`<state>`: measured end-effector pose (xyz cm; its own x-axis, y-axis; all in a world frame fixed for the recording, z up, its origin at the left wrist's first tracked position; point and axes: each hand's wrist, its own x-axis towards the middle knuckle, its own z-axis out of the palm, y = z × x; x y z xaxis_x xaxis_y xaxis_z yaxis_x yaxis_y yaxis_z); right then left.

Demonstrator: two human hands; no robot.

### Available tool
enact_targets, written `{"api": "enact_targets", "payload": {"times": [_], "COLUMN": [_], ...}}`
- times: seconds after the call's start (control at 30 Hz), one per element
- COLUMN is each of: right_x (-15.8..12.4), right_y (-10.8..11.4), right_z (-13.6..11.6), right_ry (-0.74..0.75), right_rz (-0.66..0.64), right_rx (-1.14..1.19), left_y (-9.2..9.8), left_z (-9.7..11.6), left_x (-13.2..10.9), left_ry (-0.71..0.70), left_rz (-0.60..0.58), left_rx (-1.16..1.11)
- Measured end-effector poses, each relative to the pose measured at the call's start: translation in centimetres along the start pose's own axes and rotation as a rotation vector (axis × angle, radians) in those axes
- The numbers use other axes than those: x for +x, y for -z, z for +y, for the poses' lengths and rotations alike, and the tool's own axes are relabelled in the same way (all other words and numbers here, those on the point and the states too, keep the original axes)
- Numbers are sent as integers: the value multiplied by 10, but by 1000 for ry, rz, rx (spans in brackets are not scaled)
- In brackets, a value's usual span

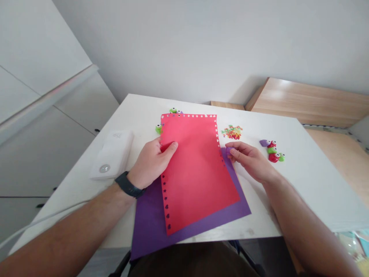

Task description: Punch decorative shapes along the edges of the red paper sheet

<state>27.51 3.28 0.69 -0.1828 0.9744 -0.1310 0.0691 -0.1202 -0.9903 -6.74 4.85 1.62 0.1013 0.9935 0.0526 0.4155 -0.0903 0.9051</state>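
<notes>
A red paper sheet (198, 165) with punched holes along its top, left and right edges lies on a purple sheet (150, 227) on the white table (305, 181). My left hand (151, 161) grips the red sheet's left edge, thumb on top. My right hand (250, 159) is at the sheet's right edge, its fingers pinched on a small purple punch (228, 150) that sits over the paper edge. A dark watch is on my left wrist.
A pile of small coloured paper cut-outs (232, 132) lies beyond my right hand. Three small frog-eyed punches (272, 151) sit to the right, and green ones (159, 128) at the sheet's top left. A white device (112, 154) with a cable lies at left.
</notes>
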Motion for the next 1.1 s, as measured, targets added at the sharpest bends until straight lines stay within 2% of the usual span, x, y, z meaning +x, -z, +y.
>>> {"api": "enact_targets", "payload": {"times": [0.27,0.43,0.7,1.1], "right_x": [0,-1,-2,-6], "right_y": [7,1,-4,-1], "right_z": [1,-2,-7,-8], "right_ry": [-6,-36,-79,-57], "right_rz": [10,44,12,-61], "right_rx": [18,64,84,21], "left_y": [3,6,6,6], "left_z": [5,7,7,8], "left_x": [-1,-2,-3,-2], "left_ry": [-39,-33,-47,-117], "left_rz": [117,106,120,177], "left_rx": [26,69,68,34]}}
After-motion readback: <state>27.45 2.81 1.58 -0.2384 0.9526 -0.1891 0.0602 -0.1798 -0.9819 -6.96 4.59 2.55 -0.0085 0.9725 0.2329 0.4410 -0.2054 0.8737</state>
